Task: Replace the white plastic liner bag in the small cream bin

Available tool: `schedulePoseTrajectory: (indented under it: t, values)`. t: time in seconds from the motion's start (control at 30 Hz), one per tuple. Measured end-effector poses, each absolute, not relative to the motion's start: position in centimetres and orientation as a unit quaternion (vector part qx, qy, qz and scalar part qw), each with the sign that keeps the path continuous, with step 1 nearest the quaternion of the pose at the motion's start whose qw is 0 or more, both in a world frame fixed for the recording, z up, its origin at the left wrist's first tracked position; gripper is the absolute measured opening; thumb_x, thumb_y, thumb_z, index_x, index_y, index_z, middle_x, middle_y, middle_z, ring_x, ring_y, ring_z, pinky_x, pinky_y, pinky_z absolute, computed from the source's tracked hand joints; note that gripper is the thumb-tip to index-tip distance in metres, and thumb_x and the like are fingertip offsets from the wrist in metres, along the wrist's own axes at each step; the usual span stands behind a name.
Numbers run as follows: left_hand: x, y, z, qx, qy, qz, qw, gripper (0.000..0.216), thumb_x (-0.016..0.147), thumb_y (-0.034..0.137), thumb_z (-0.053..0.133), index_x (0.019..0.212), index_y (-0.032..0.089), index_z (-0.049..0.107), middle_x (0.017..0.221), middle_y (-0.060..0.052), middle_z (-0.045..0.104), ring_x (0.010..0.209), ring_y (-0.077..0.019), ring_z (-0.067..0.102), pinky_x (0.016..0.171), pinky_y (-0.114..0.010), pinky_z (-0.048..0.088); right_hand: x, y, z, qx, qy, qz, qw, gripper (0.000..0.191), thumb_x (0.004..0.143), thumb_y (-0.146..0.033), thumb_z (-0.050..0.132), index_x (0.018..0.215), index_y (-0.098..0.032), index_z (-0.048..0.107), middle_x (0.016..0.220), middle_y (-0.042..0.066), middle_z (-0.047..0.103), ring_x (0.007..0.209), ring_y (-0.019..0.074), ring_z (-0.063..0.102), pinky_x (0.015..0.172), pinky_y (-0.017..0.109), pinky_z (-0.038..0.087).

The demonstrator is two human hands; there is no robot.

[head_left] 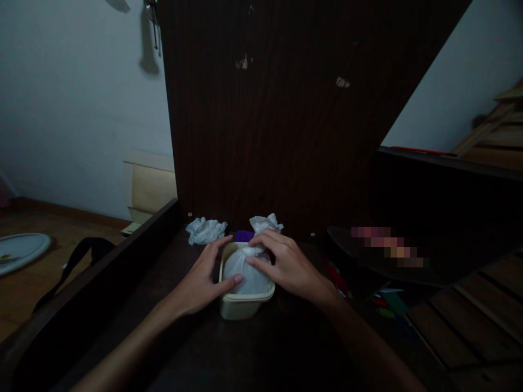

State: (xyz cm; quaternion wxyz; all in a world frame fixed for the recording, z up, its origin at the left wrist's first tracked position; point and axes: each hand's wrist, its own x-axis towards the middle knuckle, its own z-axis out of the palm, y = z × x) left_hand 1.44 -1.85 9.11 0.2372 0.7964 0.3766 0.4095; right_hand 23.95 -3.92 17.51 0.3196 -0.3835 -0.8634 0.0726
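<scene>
A cream plastic tub [241,307] stands upright on a dark wooden surface, and a white bag [250,277] with a gathered top bulges inside it. What the bag contains is hidden. My left hand [198,280] holds the tub's left side, its fingers along the outside and its thumb over the front rim against the bag. From the right, my right hand [286,267] has thumb and index finger closed about the bag's gathered top; its other fingers are partly hidden. Behind the tub lie a crumpled white bag [207,231] and another crumpled white piece [266,222], with a purple item [244,236] between them.
A tall dark wooden panel [269,120] rises behind the tub. A raised wooden edge [122,256] borders the left. To the right are a dark compartment [441,212], assorted coloured items [392,302] and wooden slats [478,321]. A strap [77,261] hangs at left.
</scene>
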Motion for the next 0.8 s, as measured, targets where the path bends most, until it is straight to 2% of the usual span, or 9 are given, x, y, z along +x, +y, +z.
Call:
schedulePoseTrajectory:
  t: [0.17,0.3,0.47,0.57,0.67,0.8]
  values:
    - [1.8,-1.4,9.7,0.819,0.348,0.411,0.198,0.042,0.09,0.043,0.067,0.126,0.023,0.061,0.128,-0.011,0.066,0.121,-0.0302,0.061,0.106,-0.049,0.049,23.8,-3.3,15.5,-0.345,-0.867,0.128,0.334,0.02,0.09,-0.008,0.062,0.105,-0.021,0.065,0.107,0.006,0.069,0.099,0.0195,0.066,0.088,0.033,0.052]
    - [1.9,-0.8,10.3,0.84,0.32,0.407,0.164,0.028,0.089,0.034,0.069,0.114,0.023,0.067,0.121,-0.009,0.069,0.117,-0.0274,0.062,0.104,-0.046,0.049,24.0,-2.9,15.1,-0.356,-0.837,0.147,0.387,0.02,0.089,-0.007,0.061,0.102,-0.021,0.067,0.102,0.005,0.071,0.095,0.0189,0.067,0.086,0.034,0.053]
    - [2.3,-0.5,11.3,0.859,0.29,0.39,0.16,0.03,0.085,0.026,0.072,0.113,0.022,0.063,0.111,-0.007,0.07,0.104,-0.024,0.066,0.094,-0.039,0.054,23.9,-2.1,14.5,-0.383,-0.775,0.214,0.454,0.011,0.085,-0.014,0.065,0.095,-0.019,0.069,0.093,0.004,0.07,0.082,0.0165,0.068,0.073,0.03,0.057]
    - [2.5,-0.6,11.7,0.874,0.257,0.379,0.165,0.025,0.089,0.02,0.067,0.114,0.021,0.06,0.109,-0.006,0.068,0.1,-0.0204,0.066,0.089,-0.033,0.055,23.6,-1.5,14.1,-0.391,-0.726,0.271,0.497,0.006,0.083,-0.021,0.068,0.089,-0.019,0.068,0.092,0.004,0.07,0.078,0.0158,0.069,0.068,0.028,0.058]
    - [2.6,-0.6,12.0,0.888,0.233,0.364,0.156,0.02,0.094,0.016,0.059,0.112,0.021,0.062,0.109,-0.007,0.068,0.101,-0.0196,0.067,0.089,-0.032,0.055,23.3,-1.0,13.9,-0.399,-0.697,0.296,0.518,0.01,0.081,-0.026,0.071,0.086,-0.019,0.068,0.086,0.004,0.07,0.074,0.0154,0.067,0.065,0.028,0.059]
    - [2.4,-0.5,12.1,0.893,0.216,0.371,0.13,0.026,0.097,0.016,0.054,0.12,0.021,0.063,0.111,-0.009,0.067,0.102,-0.0196,0.067,0.089,-0.031,0.056,22.9,-0.5,14.0,-0.399,-0.671,0.322,0.536,0.014,0.078,-0.03,0.073,0.083,-0.019,0.066,0.081,0.003,0.069,0.074,0.0168,0.068,0.067,0.03,0.06]
